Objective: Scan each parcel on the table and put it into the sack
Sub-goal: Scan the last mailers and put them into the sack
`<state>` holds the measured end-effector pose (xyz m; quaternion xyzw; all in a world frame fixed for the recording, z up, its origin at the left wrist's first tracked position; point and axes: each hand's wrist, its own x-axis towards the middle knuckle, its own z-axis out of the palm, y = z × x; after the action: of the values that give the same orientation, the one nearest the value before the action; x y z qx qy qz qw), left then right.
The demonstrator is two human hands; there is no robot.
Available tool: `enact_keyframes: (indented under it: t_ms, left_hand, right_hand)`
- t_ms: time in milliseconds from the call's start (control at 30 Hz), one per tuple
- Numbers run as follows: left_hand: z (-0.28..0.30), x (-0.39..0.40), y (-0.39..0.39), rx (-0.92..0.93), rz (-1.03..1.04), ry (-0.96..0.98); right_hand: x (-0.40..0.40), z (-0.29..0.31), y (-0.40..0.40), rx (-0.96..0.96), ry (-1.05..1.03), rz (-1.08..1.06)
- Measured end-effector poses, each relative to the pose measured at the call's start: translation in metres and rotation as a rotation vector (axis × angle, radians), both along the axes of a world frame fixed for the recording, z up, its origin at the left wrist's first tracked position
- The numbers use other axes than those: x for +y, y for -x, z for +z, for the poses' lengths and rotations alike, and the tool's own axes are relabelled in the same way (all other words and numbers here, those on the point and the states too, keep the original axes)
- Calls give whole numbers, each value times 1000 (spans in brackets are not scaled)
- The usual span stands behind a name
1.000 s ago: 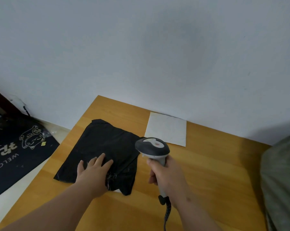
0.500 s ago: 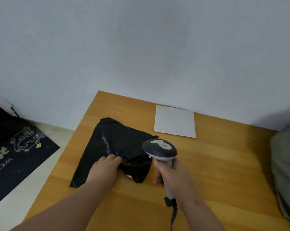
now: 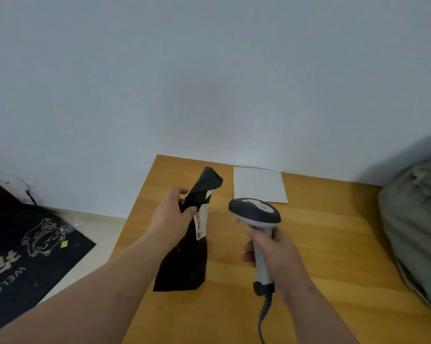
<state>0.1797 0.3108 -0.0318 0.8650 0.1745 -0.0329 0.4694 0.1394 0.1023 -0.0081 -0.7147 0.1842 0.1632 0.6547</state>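
Observation:
A black plastic parcel (image 3: 184, 264) hangs upright above the wooden table (image 3: 333, 244), lifted off it. My left hand (image 3: 171, 214) grips it near its upper part, and a white label strip (image 3: 202, 223) shows on its right edge. To the right, my right hand (image 3: 271, 254) holds a grey barcode scanner (image 3: 255, 213) by its handle, head turned toward the parcel, cable trailing down. A flat white parcel (image 3: 259, 184) lies on the table near the wall. The grey-green sack (image 3: 417, 224) bulges at the right edge.
The table's left edge drops to the floor, where a dark welcome mat (image 3: 28, 247) lies. A pale wall rises directly behind the table. A white object (image 3: 14, 182) sits on the floor by the wall at far left.
My left hand has picked the black parcel up from flat on the table and turned it upright, exposing its label. The scanner hand has shifted slightly right.

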Motion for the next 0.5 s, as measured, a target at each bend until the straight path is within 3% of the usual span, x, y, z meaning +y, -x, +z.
enact_keyframes:
  t_ms: [133,500]
  left_hand:
    - [23,-5,12,0,-27,99]
    - [62,-67,38,126,-143,136]
  right_hand:
    - [-11,15,16,-18,-85,17]
    - [-84,43,48,-31,-309,-48]
